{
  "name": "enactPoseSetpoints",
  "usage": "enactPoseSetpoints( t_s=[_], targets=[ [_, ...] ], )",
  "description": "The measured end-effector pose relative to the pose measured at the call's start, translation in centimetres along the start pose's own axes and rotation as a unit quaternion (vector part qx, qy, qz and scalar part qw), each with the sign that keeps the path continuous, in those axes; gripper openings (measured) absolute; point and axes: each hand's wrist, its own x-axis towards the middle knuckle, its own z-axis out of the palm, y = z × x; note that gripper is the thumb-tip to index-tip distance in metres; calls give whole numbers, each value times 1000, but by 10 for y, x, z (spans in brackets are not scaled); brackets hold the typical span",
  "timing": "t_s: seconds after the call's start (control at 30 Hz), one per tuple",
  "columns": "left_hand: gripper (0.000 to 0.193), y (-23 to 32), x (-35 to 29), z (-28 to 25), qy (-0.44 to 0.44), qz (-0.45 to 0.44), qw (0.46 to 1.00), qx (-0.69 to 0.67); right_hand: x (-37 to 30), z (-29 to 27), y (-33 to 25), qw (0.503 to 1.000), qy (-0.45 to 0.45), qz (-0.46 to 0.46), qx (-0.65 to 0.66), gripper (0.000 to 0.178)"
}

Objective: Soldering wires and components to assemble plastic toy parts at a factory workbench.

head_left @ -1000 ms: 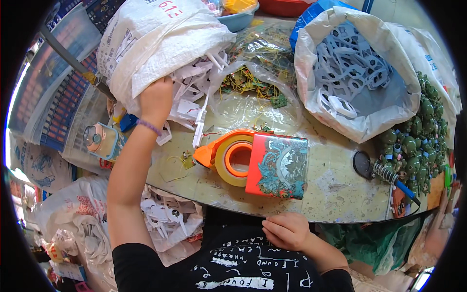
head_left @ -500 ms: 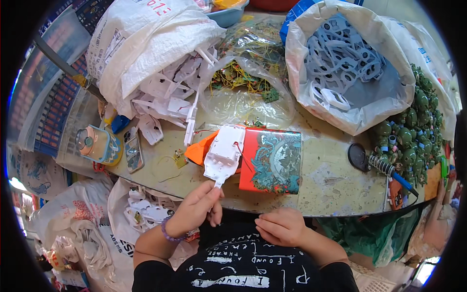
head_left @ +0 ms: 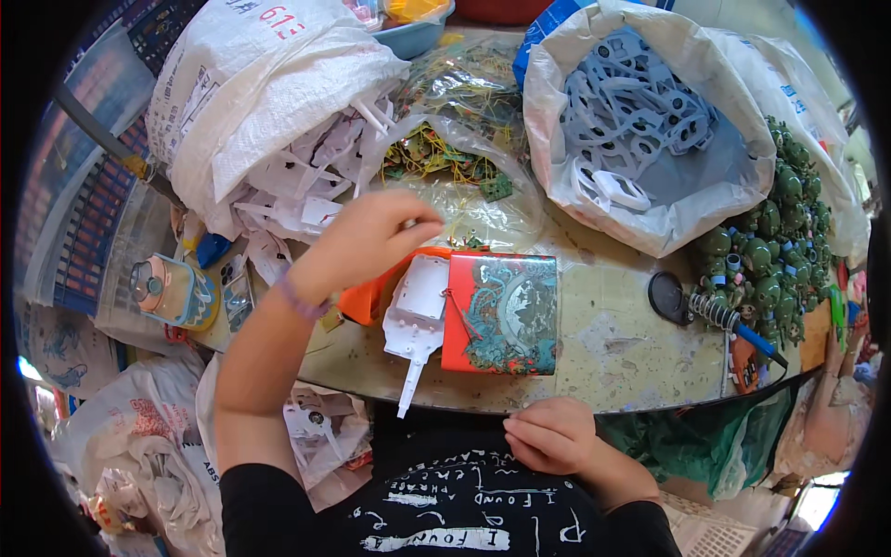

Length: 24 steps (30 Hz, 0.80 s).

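Observation:
My left hand [head_left: 364, 239] is raised over the table beside the clear plastic bag [head_left: 455, 218] of wired circuit boards. Its thumb and fingers come together at the tips, and nothing shows between them. Below it lies a white plastic shell [head_left: 418, 304] with a narrow tail pointing at me. The shell's right side meets a red box [head_left: 510, 316] with a teal pattern, and a thin red wire runs onto the box. An orange piece [head_left: 360, 302] sticks out at the shell's left. My right hand [head_left: 554, 434] rests by the table's front edge, fingers curled together, the palm hidden.
White sacks hold more white shells [head_left: 297, 190] at the far left and pale ring-shaped parts [head_left: 640, 102] at the far right. Green round parts [head_left: 770, 241] are piled at right, by a soldering iron [head_left: 761, 343] in a coil stand. A bottle [head_left: 172, 290] stands at left.
My left hand has let go of the white shell's tail and moved up and away, toward the circuit-board bag. The shell stays beside the red box. My right hand has hardly moved.

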Motion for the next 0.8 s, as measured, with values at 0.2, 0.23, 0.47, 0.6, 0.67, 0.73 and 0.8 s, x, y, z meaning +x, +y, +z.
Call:
enactPoseSetpoints(
  t_s=[0.2,0.23,0.47,0.6,0.67,0.73,0.8],
  targets=[
    [31,-35,97,63,-61,28,977,205,0,-4,-4,1000,-16,4,-14,29],
    [31,-28,107,68,-64,35,977,202,-2,-5,-4,1000,-19,10,-21,29],
    [34,-28,126,75,-70,-44,941,328,-10,-7,1,999,-5,34,-33,29],
    [24,-32,119,72,-66,12,935,349,-4,-7,4,1000,2,23,-19,26],
    [22,-36,115,67,-61,33,933,352,-1,-8,4,1000,1,21,-16,26],
    [21,-41,109,58,-21,3,948,318,5,-9,3,1000,16,17,-3,26],
    [26,-46,96,47,24,26,962,272,6,-13,3,1000,21,16,-11,27]
  ],
)
